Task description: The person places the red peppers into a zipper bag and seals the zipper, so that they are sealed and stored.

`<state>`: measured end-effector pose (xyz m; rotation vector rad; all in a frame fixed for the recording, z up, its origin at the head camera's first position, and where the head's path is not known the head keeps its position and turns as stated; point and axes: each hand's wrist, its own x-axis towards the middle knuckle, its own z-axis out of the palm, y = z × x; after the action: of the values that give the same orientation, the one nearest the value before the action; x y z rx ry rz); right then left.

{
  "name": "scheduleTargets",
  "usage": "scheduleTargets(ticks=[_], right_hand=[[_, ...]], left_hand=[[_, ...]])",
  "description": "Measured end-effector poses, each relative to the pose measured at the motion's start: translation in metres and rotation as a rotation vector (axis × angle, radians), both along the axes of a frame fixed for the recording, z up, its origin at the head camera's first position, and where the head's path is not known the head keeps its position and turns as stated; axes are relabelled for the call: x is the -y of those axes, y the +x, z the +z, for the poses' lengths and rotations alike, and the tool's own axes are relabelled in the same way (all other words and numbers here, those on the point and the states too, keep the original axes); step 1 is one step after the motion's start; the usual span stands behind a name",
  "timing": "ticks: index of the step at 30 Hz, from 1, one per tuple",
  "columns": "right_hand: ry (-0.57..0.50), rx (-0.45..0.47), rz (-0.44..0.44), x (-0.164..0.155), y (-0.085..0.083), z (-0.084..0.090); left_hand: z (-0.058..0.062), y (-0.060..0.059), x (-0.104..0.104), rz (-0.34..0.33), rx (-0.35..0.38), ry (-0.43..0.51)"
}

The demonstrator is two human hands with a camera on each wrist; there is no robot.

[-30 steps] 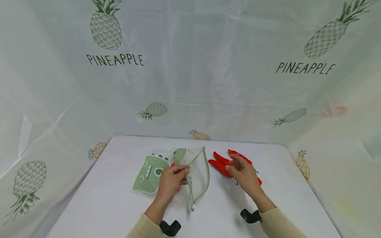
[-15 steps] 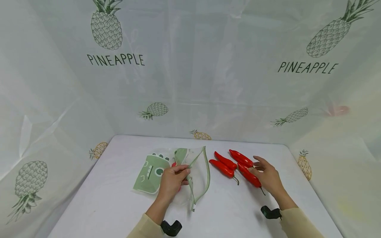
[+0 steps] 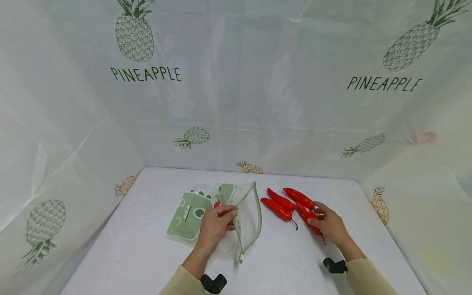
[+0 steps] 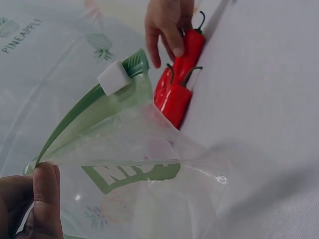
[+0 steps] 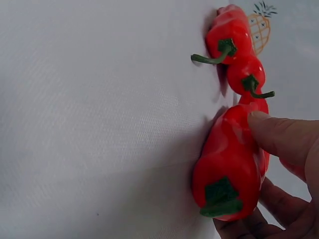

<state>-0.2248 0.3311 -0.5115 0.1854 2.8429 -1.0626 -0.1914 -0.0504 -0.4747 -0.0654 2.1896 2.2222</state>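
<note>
My left hand (image 3: pixel 214 223) pinches the opening edge of a clear zip bag (image 3: pixel 189 216) with a green cartoon face. Its green-rimmed mouth gapes toward the right, and a white slider (image 4: pixel 113 78) sits on the zip in the left wrist view. Something red (image 3: pixel 217 203) shows through the bag behind the hand. On the right, my right hand (image 3: pixel 330 225) grips a red chili pepper (image 5: pixel 230 154) near its stem end, thumb on one side and fingers round the other. Just left of it lie more red chili peppers (image 3: pixel 276 209), stems pointing toward me.
The white table (image 3: pixel 147 254) carries all of this. A pale curtain (image 3: pixel 236 102) printed with pineapples hangs behind its back edge and down both sides. Black wrist cameras (image 3: pixel 214 283) sit under both forearms.
My right hand moved right, off the left peppers, then came down onto the rightmost chili pepper and took hold of it. The left hand stays on the bag.
</note>
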Motion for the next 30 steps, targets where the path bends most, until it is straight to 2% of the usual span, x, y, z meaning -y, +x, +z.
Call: scheduleTargets(ticks=[8, 17, 24, 30], right_hand=[[0.025, 0.037, 0.004, -0.003, -0.002, -0.002], [0.025, 0.092, 0.034, -0.002, -0.003, 0.005], [-0.026, 0.065, 0.009, 0.001, 0.000, 0.012], [-0.057, -0.003, -0.005, 0.004, 0.002, 0.015]], left_hand=[[0.003, 0.001, -0.002, -0.001, 0.003, -0.013], [0.005, 0.000, 0.000, 0.001, 0.009, -0.018], [0.006, -0.002, 0.001, 0.005, 0.020, 0.001], [0.004, -0.003, 0.003, 0.012, 0.016, 0.015]])
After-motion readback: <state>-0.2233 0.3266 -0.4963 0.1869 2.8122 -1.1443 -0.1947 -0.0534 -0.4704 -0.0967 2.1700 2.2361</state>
